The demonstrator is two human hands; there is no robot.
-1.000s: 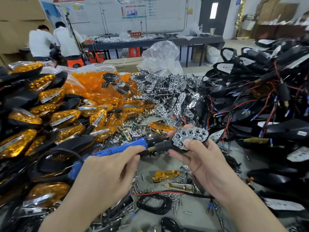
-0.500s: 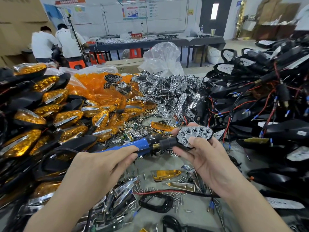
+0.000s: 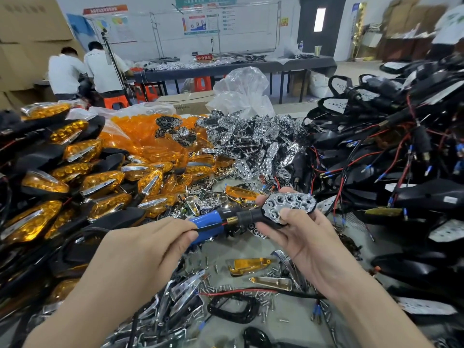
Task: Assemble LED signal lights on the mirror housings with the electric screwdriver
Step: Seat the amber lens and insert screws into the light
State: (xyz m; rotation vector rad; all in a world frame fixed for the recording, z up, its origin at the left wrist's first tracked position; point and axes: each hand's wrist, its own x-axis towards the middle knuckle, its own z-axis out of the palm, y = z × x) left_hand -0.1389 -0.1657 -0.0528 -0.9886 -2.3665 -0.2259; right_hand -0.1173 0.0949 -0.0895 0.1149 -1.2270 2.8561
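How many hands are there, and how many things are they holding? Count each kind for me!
Hands, the left hand and the right hand: 2
Blue electric screwdriver: 1
Signal light with shiny reflector: 1
Total: 4

The silver honeycomb-cupped reflector (image 3: 288, 203) you hold gleams like mirror-bright chrome plating. Your blue cylindrical screwdriver (image 3: 208, 226) is smooth, glossy plastic with a brassy threaded metal collar (image 3: 232, 219). The heaped amber lenses (image 3: 150, 139) are translucent, shiny plastic. The black mirror housings (image 3: 426, 197) look satin-smooth, and the scattered small screws (image 3: 261, 295) are bright metal.
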